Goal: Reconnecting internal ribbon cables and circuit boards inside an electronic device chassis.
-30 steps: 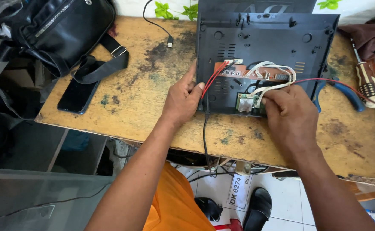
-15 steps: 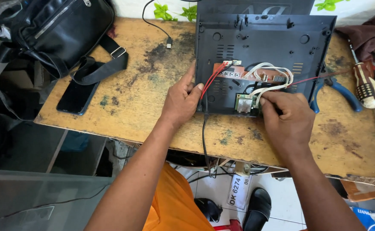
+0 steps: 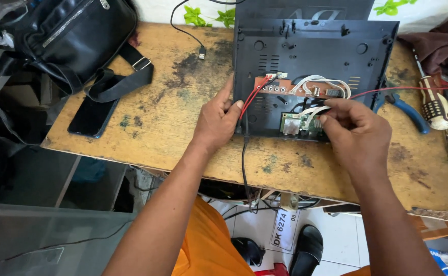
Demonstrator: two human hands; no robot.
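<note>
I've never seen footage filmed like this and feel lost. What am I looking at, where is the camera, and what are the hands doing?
The camera sits on a person's head and looks down at their own two bare hands over a worn wooden table. On it lies an opened black plastic case with small circuit boards and wires inside. The left hand steadies the case's edge by the red wire. The right hand pinches white wires near a small green board. Nearby lie a black bag, a dark phone, blue-handled pliers and a screwdriver.

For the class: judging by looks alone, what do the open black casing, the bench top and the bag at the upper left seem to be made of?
Casing: likely moulded plastic, matt black, with slotted vents and screw posts.
Bench top: seemingly wood or plywood, bare, worn, darkly stained.
Bag: leather or imitation, glossy black, with a metal zip; which one cannot be told.
</note>
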